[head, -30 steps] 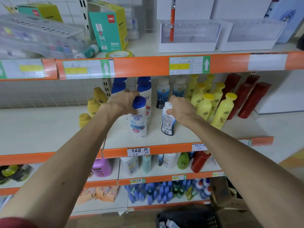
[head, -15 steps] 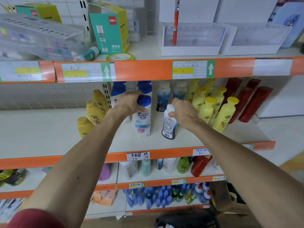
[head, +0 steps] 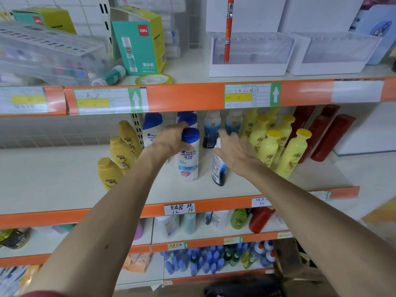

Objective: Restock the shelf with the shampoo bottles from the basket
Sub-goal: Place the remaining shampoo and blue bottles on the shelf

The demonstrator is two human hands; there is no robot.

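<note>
**Asker:** How far along is the restocking?

**Me:** Two bottles are on the shelf (head: pixel 53 179), both just above the handwritten tag (head: pixel 179 209) on its orange edge. The white bottle (head: pixel 188 161) is straight above the tag. The dark bottle (head: pixel 218 170) is above it and a little to the right. I'd say this pair is nearly placed, and only the letting go is left.

**Asker:** What are your hands doing?

**Me:** My left hand (head: pixel 171 140) is curled round the white bottle's blue cap, gripping it. My right hand (head: pixel 235 148) has its fingers stretched out and relaxed. It touches the top of the dark bottle without clasping it.

**Asker:** And the basket?

**Me:** The basket (head: pixel 246 288) is far below the tag and to the right, at the bottom edge of my view. It's dark and blurred, so I can't tell how many bottles are left in it.

**Asker:** How do the two bottles look?

**Me:** The white one stands upright, its front label with a pink flower facing me. The blue-capped bottles (head: pixel 152 127) further back from the tag match it. The dark one is slimmer, with a white cap, and its barcode side faces me. It seems to lean slightly, so I think it needs straightening. The yellow bottles (head: pixel 267 151), up and right of the tag, are close beside my right hand.
</note>
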